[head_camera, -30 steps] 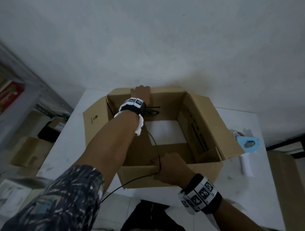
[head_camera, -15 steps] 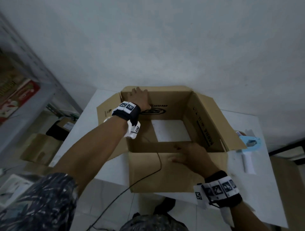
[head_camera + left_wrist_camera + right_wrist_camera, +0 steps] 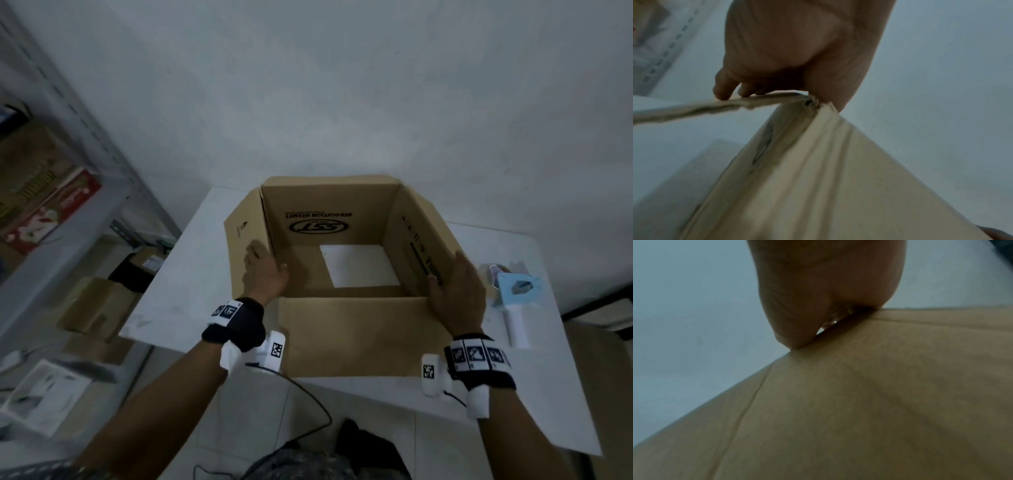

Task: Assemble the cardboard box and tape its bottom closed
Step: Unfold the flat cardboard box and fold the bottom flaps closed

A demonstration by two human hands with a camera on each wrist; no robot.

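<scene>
We see the cardboard box standing open on the white table, nothing inside it; the tabletop shows through a gap in its floor. It is plain brown with upside-down black print on the far inner wall. Our left hand grips the near-left corner edge. Our right hand clasps the near-right corner, thumb inside. A tape dispenser lies just beside it

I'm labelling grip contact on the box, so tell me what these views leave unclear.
- Right hand fingers: head view, over the cardboard box wall; right wrist view, palm blocks them.
- Left hand fingertips: left wrist view, motion blur.
- Tape dispenser roll: head view, too small.
</scene>
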